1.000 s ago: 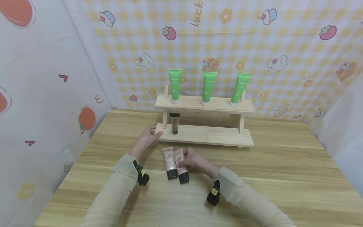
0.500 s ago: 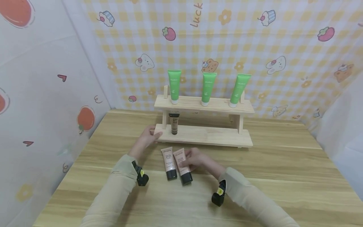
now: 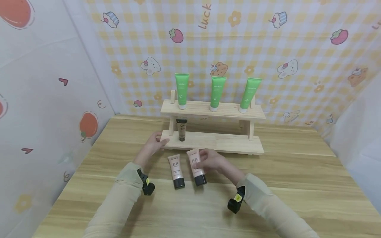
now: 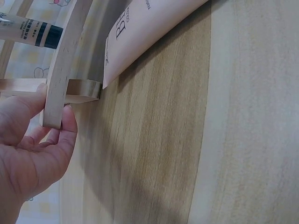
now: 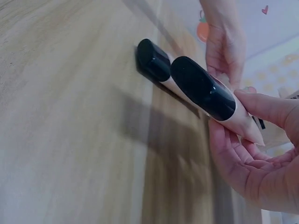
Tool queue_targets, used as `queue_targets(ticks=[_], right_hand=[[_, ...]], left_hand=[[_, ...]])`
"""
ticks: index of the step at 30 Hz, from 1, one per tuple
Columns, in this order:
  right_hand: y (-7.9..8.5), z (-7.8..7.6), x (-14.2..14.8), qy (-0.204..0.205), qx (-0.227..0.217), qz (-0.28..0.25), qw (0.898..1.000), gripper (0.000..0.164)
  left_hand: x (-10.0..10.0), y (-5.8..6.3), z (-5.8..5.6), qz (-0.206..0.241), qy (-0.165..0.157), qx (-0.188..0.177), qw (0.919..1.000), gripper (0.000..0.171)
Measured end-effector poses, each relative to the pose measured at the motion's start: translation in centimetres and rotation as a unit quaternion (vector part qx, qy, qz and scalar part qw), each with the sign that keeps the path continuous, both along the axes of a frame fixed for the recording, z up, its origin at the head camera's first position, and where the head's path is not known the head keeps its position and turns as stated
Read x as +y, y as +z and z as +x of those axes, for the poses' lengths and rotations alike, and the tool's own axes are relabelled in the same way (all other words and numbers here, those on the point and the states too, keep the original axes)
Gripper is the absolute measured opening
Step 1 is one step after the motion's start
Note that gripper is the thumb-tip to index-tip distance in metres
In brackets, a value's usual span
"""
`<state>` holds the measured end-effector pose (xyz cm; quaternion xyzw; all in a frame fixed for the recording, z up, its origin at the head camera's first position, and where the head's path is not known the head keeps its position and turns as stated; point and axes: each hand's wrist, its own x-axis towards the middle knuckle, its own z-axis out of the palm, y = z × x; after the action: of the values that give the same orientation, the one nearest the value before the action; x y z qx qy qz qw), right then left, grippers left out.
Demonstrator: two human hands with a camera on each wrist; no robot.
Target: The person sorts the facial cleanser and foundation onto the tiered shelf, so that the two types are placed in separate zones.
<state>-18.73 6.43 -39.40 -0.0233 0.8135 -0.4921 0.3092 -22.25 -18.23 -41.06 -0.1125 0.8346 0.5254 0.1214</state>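
Observation:
My right hand (image 3: 212, 160) pinches a pink BB cream tube (image 3: 194, 160) between thumb and fingers, its black cap towards me. In the right wrist view this held tube (image 5: 240, 122) is raised off the table, with a shadow below. A second BB cream tube (image 3: 176, 168) lies flat on the table to its left. My left hand (image 3: 153, 145) grips the left end of the wooden two-tier rack's lower shelf (image 3: 229, 141); the left wrist view has thumb above and fingers under the board's end (image 4: 57, 100). On that shelf a small brown tube with black cap (image 3: 181, 130) stands near the left.
Three green tubes stand spaced along the upper shelf (image 3: 199, 106): left (image 3: 182, 90), middle (image 3: 217, 92) and right (image 3: 249, 94). Behind the wood-grain table (image 3: 297, 178) hangs a yellow checked cloth (image 3: 190, 49). A white printed cloth (image 3: 53, 109) borders the left side.
My right hand has lifted the right BB cream tube off the table and moved it right and towards the rack, away from the other tube. The left hand keeps its grip on the shelf.

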Motion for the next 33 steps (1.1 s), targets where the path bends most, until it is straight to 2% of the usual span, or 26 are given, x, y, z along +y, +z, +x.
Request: queue_targets(ticks=[7, 12, 19, 33], right_hand=[[1.4, -1.0, 1.2, -0.012, 0.010, -0.038, 0.999, 0.056], [2.4, -1.8, 2.1, -0.027, 0.025, -0.047, 0.998, 0.056], [3.5, -2.3, 2.9, -0.044, 0.034, -0.086, 0.995, 0.058], [4.4, -4.2, 4.2, -0.082, 0.057, -0.085, 0.991, 0.061]], left_hand=[[-0.1, 0.0, 0.0, -0.002, -0.004, 0.001, 1.0000, 0.057], [-0.2, 0.1, 0.1, -0.016, -0.003, -0.003, 0.9999, 0.057], [-0.3, 0.1, 0.2, -0.023, -0.005, -0.003, 0.9997, 0.055], [0.0, 0.2, 0.1, -0.019, -0.005, -0.010, 0.9998, 0.057]])
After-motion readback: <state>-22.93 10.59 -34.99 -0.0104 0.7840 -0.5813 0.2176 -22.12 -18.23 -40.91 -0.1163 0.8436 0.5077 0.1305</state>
